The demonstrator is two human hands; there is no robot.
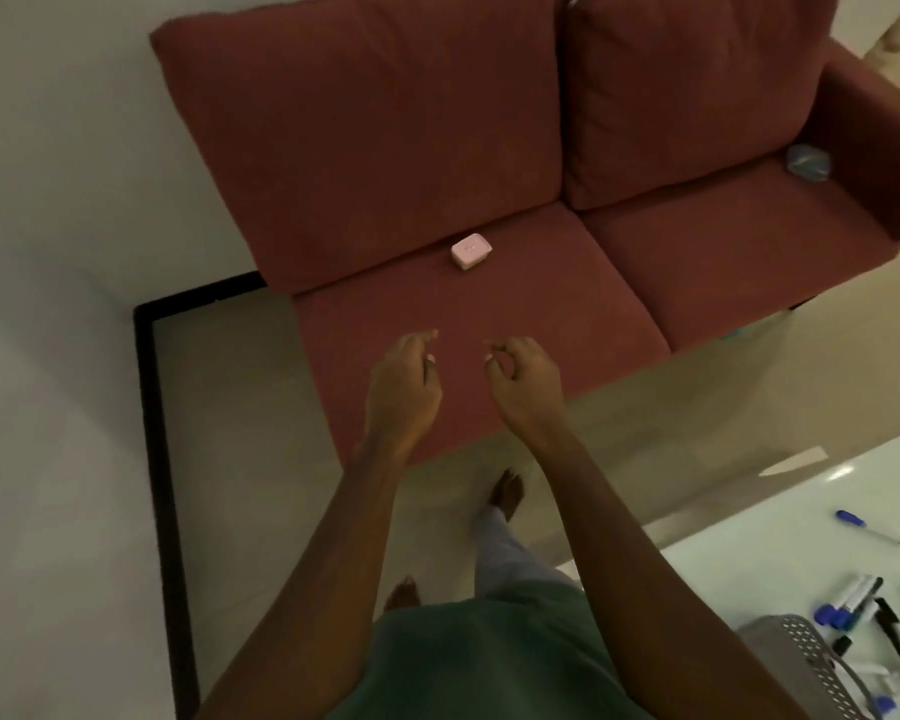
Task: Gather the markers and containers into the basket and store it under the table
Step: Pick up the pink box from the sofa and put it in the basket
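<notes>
A small pink container (471, 251) lies on the left seat cushion of the red sofa (437, 148), near the backrest. My left hand (404, 387) and my right hand (523, 381) hang side by side over the seat's front edge, fingers loosely curled, holding nothing. At the bottom right stands a grey perforated basket (801, 662) on the white table (780, 543). Several markers (853, 602) lie beside the basket, and a single blue-capped marker (871, 527) lies further back on the table. A bluish crumpled object (807, 161) rests in the sofa's right corner.
A black-framed panel (162, 459) lies along the wall left of the sofa. My bare feet (505, 493) stand on the beige floor between the sofa and the table.
</notes>
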